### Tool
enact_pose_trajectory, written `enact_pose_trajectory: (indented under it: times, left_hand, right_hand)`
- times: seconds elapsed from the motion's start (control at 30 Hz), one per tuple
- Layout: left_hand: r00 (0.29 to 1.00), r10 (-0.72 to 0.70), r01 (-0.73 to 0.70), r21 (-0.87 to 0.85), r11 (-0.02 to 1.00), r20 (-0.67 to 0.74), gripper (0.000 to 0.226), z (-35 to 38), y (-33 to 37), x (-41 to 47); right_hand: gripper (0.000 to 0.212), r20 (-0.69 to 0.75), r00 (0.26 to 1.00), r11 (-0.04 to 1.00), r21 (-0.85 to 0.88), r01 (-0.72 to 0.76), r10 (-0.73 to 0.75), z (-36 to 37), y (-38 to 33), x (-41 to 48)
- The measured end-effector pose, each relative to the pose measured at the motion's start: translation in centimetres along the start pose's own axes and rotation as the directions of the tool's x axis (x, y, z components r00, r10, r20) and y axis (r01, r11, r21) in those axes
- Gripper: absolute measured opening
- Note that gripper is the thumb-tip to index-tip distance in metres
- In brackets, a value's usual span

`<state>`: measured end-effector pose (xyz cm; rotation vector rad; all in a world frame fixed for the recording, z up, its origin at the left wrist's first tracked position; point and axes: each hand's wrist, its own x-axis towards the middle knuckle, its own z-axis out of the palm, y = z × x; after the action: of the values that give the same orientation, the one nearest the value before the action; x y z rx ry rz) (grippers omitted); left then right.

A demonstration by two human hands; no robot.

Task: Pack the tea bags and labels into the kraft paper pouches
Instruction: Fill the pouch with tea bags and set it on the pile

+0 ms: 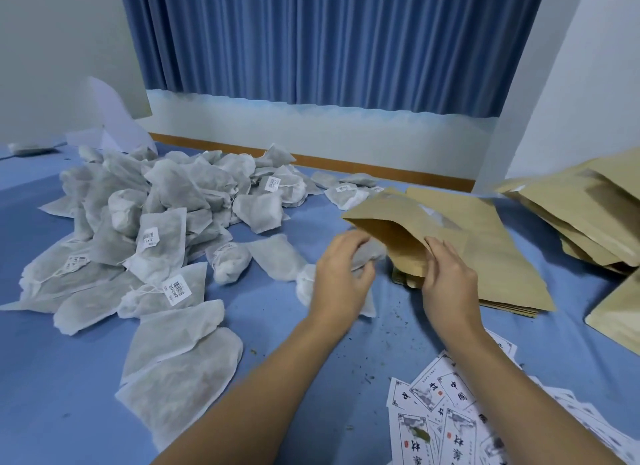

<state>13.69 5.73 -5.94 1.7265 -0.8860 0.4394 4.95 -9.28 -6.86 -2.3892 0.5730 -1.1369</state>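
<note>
My right hand [446, 277] grips the lower edge of a kraft paper pouch [391, 229], whose open mouth faces left. My left hand [341, 274] holds a grey-white tea bag [372, 253] right at that mouth. A big heap of tea bags [156, 218] covers the blue surface to the left, some with barcode tags. Printed white labels [446, 416] lie scattered at the lower right, partly under my right forearm. Flat empty pouches [502, 256] are stacked just behind the held one.
More kraft pouches [585, 215] are piled at the far right, and another one [620, 315] lies at the right edge. Loose tea crumbs dot the blue surface [398, 329]. A white sheet [114, 121] leans at the back left, with blue curtains [329, 38] behind.
</note>
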Motion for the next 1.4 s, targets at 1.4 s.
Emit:
enact_pose_trajectory:
  times: [1.4]
  left_hand:
    - [0.816,-0.139,-0.270,0.581,0.768,0.561,0.054,-1.0,2.3,-2.9]
  right_hand:
    - [0.028,-0.019,1.000,0.999,0.043,-0.005,0.006,-0.5,0.7,0.0]
